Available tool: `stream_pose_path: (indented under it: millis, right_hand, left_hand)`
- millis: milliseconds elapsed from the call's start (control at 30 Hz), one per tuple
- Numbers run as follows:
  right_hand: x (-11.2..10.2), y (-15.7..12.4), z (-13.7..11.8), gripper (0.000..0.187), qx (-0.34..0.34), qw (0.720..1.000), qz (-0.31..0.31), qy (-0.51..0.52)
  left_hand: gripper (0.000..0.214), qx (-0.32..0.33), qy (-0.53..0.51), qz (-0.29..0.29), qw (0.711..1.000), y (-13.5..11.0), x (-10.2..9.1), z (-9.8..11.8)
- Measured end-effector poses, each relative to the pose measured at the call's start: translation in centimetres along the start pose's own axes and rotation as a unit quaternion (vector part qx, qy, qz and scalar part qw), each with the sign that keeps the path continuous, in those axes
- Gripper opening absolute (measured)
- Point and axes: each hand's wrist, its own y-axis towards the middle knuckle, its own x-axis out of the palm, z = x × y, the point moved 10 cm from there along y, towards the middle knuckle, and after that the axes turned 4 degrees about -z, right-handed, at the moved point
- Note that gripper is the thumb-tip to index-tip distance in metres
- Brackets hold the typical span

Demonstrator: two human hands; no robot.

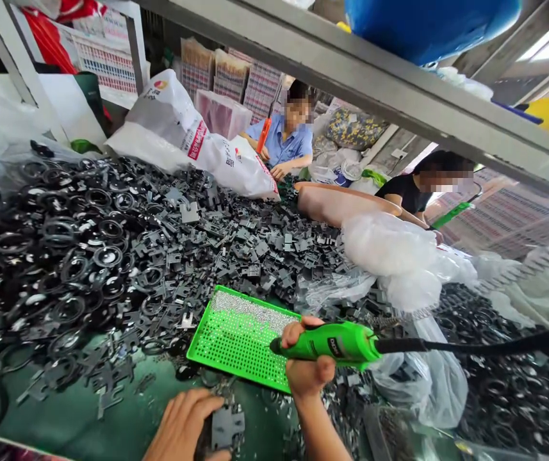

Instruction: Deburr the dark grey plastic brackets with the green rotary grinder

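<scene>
My right hand [307, 368] is wrapped around a green electric screwdriver [341, 342], which lies almost level with its dark tip pointing left. That tip is over a green perforated tray [236, 368], where many small silver screws [250, 312] are heaped along the far side. At the near edge of the bench, my left hand [182, 426] curls its fingers and thumb around a flat grey plastic part [227, 428] with notched edges. Something dark shows beneath that part, partly hidden by the hand.
Black ring-shaped parts [72, 269] and grey plastic pieces [255, 250] are piled beyond the tray. Clear plastic bags [389, 256] lie at right, below the screwdriver's black cable [485, 346]. A metal beam [351, 70] crosses overhead. Two people [284, 137] work across the bench.
</scene>
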Motion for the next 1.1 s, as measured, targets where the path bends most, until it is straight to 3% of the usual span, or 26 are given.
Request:
stream_pose_path:
  millis: [200,433,600,733,867,1100]
  right_hand:
    - [0.3,-0.3,-0.1,0.055,-0.018,1.0,0.0,0.0]
    - [0.9,-0.4,-0.7,0.055,-0.029,1.0,-0.008,-0.006]
    - [0.7,-0.4,-0.4,0.055,-0.032,0.999,-0.005,-0.005]
    - [1.3,-0.2,-1.7,0.056,-0.037,0.999,0.005,-0.001]
    - [3.3,-1.2,-5.1,0.06,-0.031,0.999,-0.006,0.02]
    - [9.4,-5.1,-7.2,0.054,0.056,0.983,-0.149,0.092]
  left_hand:
    - [0.036,0.031,-0.014,-0.01,0.999,0.3,-0.4,0.2]
    - [0.043,-0.005,-0.011,-0.022,1.0,-0.1,-0.5,-0.2]
    - [0.036,-0.059,-0.02,-0.016,0.998,-0.1,-0.5,-0.7]
    - [0.041,-0.045,-0.02,-0.045,0.998,-0.2,0.0,-0.7]
    - [0.042,-0.064,-0.021,-0.05,0.997,-0.2,0.0,-1.2]
    - [0.045,-0.061,-0.032,-0.04,0.997,0.0,-0.2,-1.0]
